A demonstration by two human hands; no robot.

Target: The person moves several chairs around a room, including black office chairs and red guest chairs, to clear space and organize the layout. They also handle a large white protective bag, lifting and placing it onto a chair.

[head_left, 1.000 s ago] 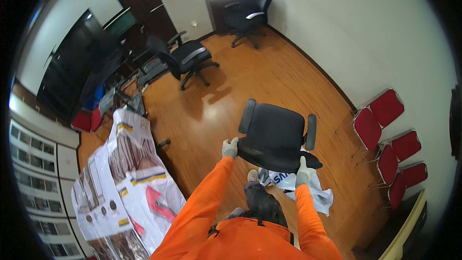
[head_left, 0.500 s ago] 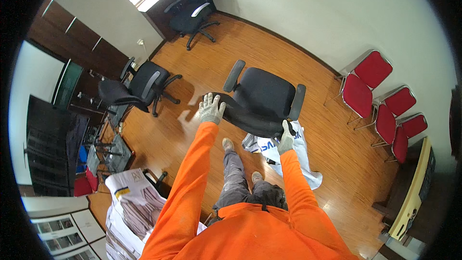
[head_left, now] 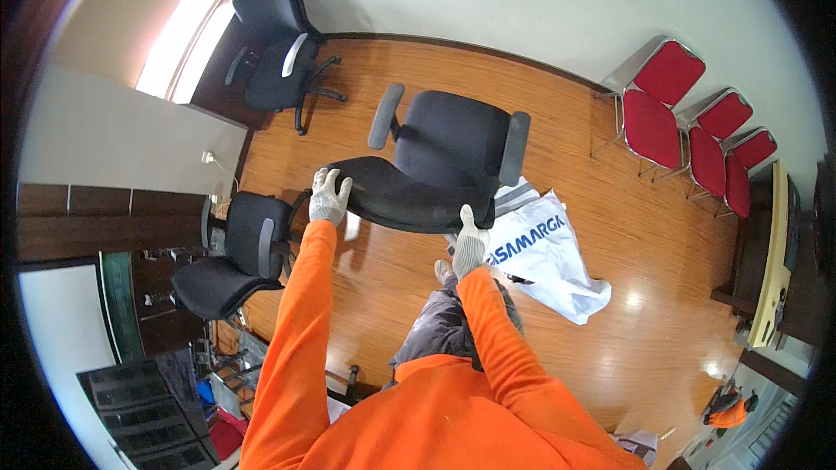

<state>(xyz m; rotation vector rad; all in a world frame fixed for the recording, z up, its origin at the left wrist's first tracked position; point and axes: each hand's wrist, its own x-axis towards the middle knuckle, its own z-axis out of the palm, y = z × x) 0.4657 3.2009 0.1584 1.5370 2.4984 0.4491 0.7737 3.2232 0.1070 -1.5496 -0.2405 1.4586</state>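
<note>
Between the gloved left hand (head_left: 328, 198) and right hand (head_left: 471, 244), a black chair (head_left: 451, 141) was held by its backrest (head_left: 401, 198), one corner gripped in each. Just right of the right hand, a blue-printed white sheet (head_left: 560, 271) could be seen.

Glossy wooden floor (head_left: 644, 357), pale wall (head_left: 488, 0), red chairs (head_left: 707, 164) alongside, bright window (head_left: 197, 50).

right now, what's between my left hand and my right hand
In the head view, the black chair's backrest spans the stretch between your left hand and your right hand.
</note>
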